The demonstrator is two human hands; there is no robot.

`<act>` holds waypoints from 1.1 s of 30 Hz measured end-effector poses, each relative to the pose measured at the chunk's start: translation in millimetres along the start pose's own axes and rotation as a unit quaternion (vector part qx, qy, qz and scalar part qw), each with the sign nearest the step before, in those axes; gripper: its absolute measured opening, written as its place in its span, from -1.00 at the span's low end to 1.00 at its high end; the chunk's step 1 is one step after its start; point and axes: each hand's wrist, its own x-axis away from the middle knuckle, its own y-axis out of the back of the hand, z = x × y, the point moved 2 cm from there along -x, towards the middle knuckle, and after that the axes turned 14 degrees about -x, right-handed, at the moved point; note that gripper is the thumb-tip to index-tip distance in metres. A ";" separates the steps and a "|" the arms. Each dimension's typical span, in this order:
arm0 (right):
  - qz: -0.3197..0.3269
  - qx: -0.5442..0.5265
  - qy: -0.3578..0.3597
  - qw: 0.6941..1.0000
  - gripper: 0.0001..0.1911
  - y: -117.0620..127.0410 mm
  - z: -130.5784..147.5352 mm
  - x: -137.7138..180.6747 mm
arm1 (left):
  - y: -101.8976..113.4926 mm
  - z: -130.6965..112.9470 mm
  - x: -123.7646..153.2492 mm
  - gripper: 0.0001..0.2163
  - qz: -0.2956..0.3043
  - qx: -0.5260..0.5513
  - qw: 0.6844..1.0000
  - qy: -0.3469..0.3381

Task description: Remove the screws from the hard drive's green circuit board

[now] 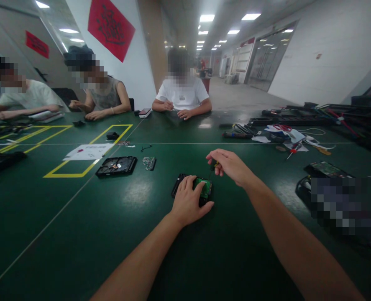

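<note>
On the table before me lies a hard drive (pixel 208 190), black-bodied, its green circuit board facing up. My left hand (pixel 188 195) is laid across it, fingers curved over the board and thumb at the near right side, gripping it against the table. Much of the drive is hidden beneath that hand. My right hand (pixel 227 165) is closed around the dark and yellow handle of a screwdriver (pixel 213 166). Its thin shaft points down to the far right part of the drive; whether the tip sits in a screw is too small to tell.
Left of the drive are a small circuit board (pixel 149 163), a black casing (pixel 116 166) and a paper sheet (pixel 88 152). Cables and tools (pixel 244 131), plus a red screwdriver (pixel 293 149), lie at right. Several people sit across the green table (pixel 116 234).
</note>
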 end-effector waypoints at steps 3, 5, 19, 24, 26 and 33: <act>0.009 0.001 0.018 1.000 -0.77 1.9 2.1 1.2 | 0.0 0.7 -0.3 -0.38 0.001 0.003 1.000 0.002; 0.023 0.001 0.026 0.999 -0.79 1.6 5.0 3.1 | 0.1 1.0 -0.5 -0.38 -0.001 0.008 1.000 0.002; -0.085 0.245 0.131 0.957 -0.60 -1.0 11.6 12.1 | 0.2 1.2 -1.2 -0.38 -0.006 0.017 1.000 -0.005; -0.041 0.160 0.113 0.980 -0.63 -8.5 9.2 13.3 | -1.0 0.8 -0.5 -0.39 -0.013 0.020 1.000 -0.008; -0.036 0.114 0.109 0.987 -0.64 -7.0 7.0 11.6 | -1.1 0.7 -0.3 -0.38 -0.015 0.021 1.000 -0.008; -0.012 0.088 0.091 0.992 -0.78 3.9 12.0 7.2 | -1.8 1.3 -0.9 -0.38 -0.007 0.020 1.000 0.002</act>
